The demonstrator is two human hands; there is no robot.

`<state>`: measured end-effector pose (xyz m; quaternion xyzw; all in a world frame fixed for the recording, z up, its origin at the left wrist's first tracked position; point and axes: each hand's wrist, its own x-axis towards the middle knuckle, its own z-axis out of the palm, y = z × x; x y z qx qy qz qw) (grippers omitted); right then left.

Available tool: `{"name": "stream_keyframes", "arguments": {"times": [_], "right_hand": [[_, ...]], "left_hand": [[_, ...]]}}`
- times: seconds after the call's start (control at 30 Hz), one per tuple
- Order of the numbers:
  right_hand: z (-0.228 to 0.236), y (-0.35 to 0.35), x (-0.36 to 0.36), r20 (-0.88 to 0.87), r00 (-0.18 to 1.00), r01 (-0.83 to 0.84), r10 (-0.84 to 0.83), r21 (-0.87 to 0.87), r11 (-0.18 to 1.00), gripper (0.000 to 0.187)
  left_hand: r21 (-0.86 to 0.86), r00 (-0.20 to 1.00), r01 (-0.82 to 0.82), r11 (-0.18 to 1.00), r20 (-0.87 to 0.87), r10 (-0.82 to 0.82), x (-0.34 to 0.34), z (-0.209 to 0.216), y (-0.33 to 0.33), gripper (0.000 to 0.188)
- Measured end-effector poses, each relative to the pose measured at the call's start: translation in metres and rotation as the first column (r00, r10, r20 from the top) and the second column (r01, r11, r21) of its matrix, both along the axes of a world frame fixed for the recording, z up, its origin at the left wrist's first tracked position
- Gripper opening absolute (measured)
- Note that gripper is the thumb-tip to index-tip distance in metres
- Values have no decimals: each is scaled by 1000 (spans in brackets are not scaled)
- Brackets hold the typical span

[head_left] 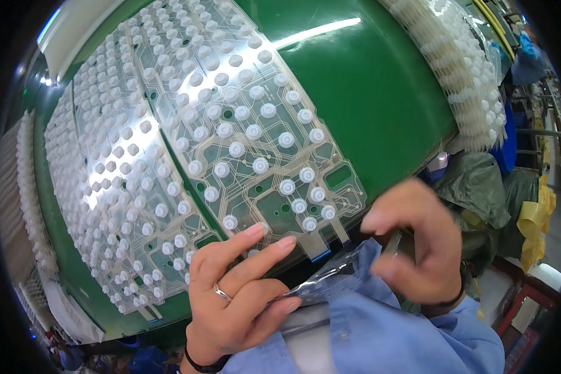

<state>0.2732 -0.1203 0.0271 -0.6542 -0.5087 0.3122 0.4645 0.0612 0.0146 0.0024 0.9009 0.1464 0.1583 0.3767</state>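
Below the lower edge of a clear keyboard membrane sheet (274, 177) with printed traces and white rubber domes is my left hand (240, 293), a ring on one finger. Its index and middle fingers reach over the sheet's lower edge, while the thumb and a curled finger pinch a clear plastic film (330, 277). This shiny, crumpled film stretches in front of my blue clothing toward my right hand (421, 243). Motion blurs the right hand; its thumb and bent fingers are apart, with a gap between them. The film's far end is partly hidden behind it.
Another domed membrane sheet (131, 187) lies to the left on the green table (368, 87). A tall stack of domed sheets (455, 68) stands at the far right, and more are stacked along the left edge. Dark green bags (474, 187) and a yellow wrapper (538, 224) are beyond the table's right side.
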Motion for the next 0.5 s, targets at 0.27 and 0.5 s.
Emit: {"name": "stream_keyframes", "arguments": {"times": [0.27,0.5], "right_hand": [[-6,-33,-31,-215,976,2,-22,-96,995,32],[-8,-40,-33,-215,972,69,-91,-105,992,23]], "left_hand": [[-132,996,-93,987,-17,92,-2,11,-13,20],[-22,991,-132,991,-1,132,-3,13,-22,21]]}}
